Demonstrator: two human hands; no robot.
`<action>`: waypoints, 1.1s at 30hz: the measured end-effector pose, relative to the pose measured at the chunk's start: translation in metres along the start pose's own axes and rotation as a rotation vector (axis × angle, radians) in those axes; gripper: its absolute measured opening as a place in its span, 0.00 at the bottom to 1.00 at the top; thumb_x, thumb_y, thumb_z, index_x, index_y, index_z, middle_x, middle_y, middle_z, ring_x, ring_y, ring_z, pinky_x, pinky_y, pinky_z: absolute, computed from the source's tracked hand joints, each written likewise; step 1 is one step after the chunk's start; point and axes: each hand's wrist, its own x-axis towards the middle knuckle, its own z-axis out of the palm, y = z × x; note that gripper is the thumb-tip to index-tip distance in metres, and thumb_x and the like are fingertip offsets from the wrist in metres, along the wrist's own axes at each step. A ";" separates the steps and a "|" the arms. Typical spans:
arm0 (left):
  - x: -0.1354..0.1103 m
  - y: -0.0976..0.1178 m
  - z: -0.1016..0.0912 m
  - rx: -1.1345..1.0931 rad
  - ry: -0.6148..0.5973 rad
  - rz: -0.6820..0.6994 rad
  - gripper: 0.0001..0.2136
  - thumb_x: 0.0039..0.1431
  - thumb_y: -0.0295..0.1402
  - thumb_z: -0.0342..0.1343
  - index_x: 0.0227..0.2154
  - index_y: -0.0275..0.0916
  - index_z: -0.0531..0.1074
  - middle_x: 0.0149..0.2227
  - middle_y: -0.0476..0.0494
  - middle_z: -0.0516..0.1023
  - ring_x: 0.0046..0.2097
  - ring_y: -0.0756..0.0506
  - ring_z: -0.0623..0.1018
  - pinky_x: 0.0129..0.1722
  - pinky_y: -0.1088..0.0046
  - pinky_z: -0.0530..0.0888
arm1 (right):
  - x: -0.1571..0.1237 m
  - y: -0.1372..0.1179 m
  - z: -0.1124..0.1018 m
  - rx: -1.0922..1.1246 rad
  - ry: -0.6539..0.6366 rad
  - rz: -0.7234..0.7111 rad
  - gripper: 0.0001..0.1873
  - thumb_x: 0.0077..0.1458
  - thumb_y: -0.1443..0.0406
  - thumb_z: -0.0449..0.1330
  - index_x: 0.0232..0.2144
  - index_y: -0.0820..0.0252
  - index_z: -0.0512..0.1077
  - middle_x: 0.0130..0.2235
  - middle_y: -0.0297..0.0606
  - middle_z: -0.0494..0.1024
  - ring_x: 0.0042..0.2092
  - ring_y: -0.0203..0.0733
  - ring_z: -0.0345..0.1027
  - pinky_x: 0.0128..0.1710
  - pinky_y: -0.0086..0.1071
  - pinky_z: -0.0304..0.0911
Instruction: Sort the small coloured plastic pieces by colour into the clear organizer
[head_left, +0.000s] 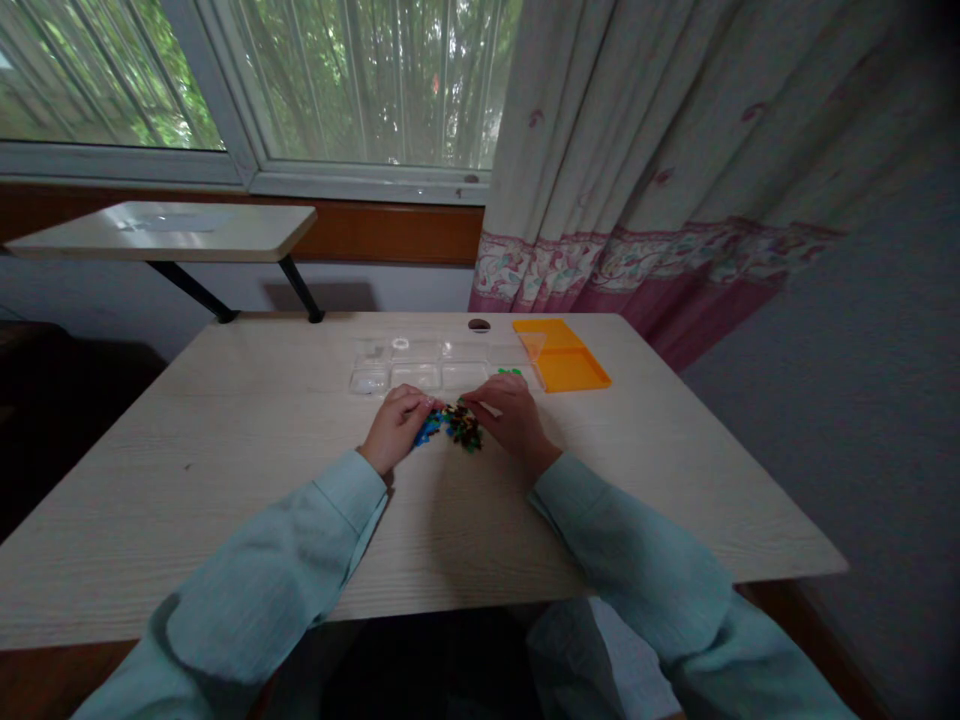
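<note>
A small pile of tiny coloured pieces [465, 430], mostly dark with some green, blue and yellow, lies on the table between my hands. My left hand [399, 428] is at the pile's left side, beside the blue pieces [427, 430]. Its thumb and fingertips are pressed together; whatever is between them is too small to name. From the right, my right hand [513, 418] reaches over the pile with thumb and forefinger pinched. A speck of green shows near those fingertips, but I cannot tell whether it is held. Just beyond stands a clear plastic compartment box [416, 376], with green pieces [510, 372] in its front right compartment.
An orange tray [574, 368] lies against the box's right end. Behind them is a round hole [478, 325] in the pale wooden table [262, 480]. A raised shelf [165, 230] on black legs stands at the back left. Curtains [570, 200] hang behind the table.
</note>
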 end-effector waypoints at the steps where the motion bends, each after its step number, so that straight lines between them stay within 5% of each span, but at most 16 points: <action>1: 0.000 -0.002 -0.001 0.026 0.006 0.007 0.14 0.64 0.40 0.48 0.35 0.41 0.78 0.33 0.44 0.72 0.40 0.46 0.72 0.45 0.66 0.70 | 0.000 0.008 -0.003 -0.020 0.018 0.025 0.09 0.57 0.58 0.59 0.31 0.53 0.78 0.31 0.36 0.78 0.36 0.41 0.68 0.42 0.38 0.58; 5: 0.002 -0.008 -0.004 0.122 0.038 0.029 0.13 0.63 0.39 0.50 0.35 0.41 0.78 0.32 0.45 0.72 0.39 0.46 0.72 0.44 0.66 0.69 | 0.001 0.047 -0.016 -0.134 0.115 0.135 0.12 0.57 0.57 0.58 0.32 0.55 0.78 0.33 0.37 0.79 0.39 0.43 0.67 0.44 0.39 0.56; 11: 0.004 -0.015 -0.005 0.176 0.058 0.009 0.13 0.63 0.39 0.49 0.35 0.41 0.78 0.31 0.45 0.72 0.39 0.46 0.71 0.44 0.66 0.68 | -0.004 0.088 -0.025 -0.289 0.070 0.280 0.13 0.55 0.55 0.59 0.30 0.54 0.79 0.37 0.38 0.78 0.44 0.47 0.63 0.45 0.41 0.52; 33: 0.001 -0.011 -0.006 0.293 -0.041 0.059 0.10 0.59 0.39 0.54 0.36 0.41 0.77 0.34 0.44 0.72 0.41 0.44 0.70 0.46 0.63 0.66 | -0.004 0.084 -0.024 -0.308 0.054 0.307 0.15 0.59 0.59 0.53 0.36 0.56 0.79 0.39 0.40 0.78 0.45 0.48 0.63 0.48 0.43 0.53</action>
